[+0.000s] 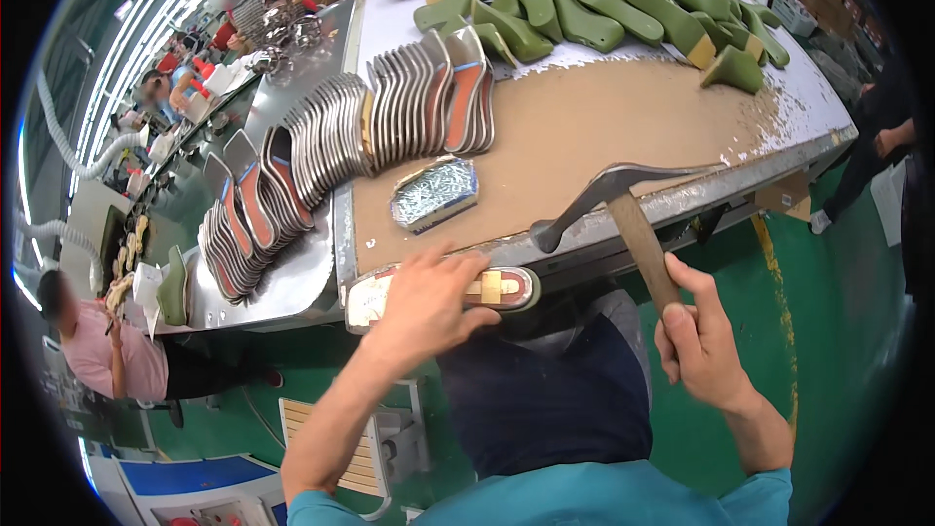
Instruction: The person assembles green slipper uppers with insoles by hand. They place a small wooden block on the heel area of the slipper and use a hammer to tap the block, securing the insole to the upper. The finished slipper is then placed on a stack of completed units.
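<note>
My left hand (429,300) lies across a shoe last (529,288) at the table's front edge and grips it, its fingers over the middle. The last lies sole up with an insole on it, and a small yellowish patch (490,286) shows beside my fingers. In my right hand (703,339) is a hammer (638,239), held by the lower part of its wooden handle. Its dark, curved metal head is raised to the right of the last, in front of the table edge. Beyond my left hand stands a small box of nails (435,197).
Rows of metal-edged insoles (326,131) stand packed along the left of the table (584,141). Green shoe lasts (589,19) are heaped at the back. A single green last (173,290) stands at the far left. Other people work at the left, and one stands at the right.
</note>
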`<act>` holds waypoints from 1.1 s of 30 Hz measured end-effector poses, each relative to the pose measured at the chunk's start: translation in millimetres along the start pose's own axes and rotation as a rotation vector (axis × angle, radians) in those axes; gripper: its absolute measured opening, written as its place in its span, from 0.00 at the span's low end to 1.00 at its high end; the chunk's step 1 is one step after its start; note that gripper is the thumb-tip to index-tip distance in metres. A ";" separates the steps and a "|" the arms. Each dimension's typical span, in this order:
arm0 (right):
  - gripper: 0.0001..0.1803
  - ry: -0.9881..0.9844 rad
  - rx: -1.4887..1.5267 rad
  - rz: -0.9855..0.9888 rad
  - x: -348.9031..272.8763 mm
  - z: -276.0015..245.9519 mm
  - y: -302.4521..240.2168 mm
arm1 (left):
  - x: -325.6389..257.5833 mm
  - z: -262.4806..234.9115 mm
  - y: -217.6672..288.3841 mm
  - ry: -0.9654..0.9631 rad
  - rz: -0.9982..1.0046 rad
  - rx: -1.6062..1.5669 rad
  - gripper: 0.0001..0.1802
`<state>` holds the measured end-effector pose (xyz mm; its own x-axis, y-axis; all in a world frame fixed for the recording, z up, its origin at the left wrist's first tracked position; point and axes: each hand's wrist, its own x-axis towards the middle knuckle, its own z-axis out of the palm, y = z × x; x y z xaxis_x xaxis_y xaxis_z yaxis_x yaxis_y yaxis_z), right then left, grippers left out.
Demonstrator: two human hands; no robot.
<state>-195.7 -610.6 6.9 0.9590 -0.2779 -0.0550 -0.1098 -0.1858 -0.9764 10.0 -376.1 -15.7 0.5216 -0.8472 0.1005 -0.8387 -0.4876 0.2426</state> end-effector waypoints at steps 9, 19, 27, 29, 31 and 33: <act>0.27 0.038 0.000 0.059 -11.4 -7.5 42.1 | 7.2 -7.2 9.4 -0.126 -0.083 0.001 0.29; 0.26 -0.019 -0.263 -0.280 -6.6 -8.9 22.7 | 4.8 -5.1 6.8 -0.125 -0.038 0.005 0.29; 0.24 0.005 -0.328 -0.401 -0.7 -9.2 -0.8 | 5.4 -2.8 11.4 -0.126 -0.049 0.033 0.28; 0.24 0.027 -0.304 -0.441 -1.4 -14.2 -10.1 | 4.5 -2.1 11.1 -0.127 -0.053 0.037 0.27; 0.24 0.034 -0.267 -0.471 -4.5 -20.3 -19.9 | 3.7 -1.9 10.7 -0.121 -0.046 0.032 0.27; 0.26 0.084 -0.280 -0.592 -4.7 -26.4 -22.9 | 1.1 -0.3 9.5 -0.109 -0.038 0.043 0.27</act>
<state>-204.6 -629.9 35.0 0.8560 -0.1244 0.5018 0.3547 -0.5649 -0.7450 2.7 -381.6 -13.0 0.5352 -0.8446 -0.0137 -0.8257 -0.5265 0.2027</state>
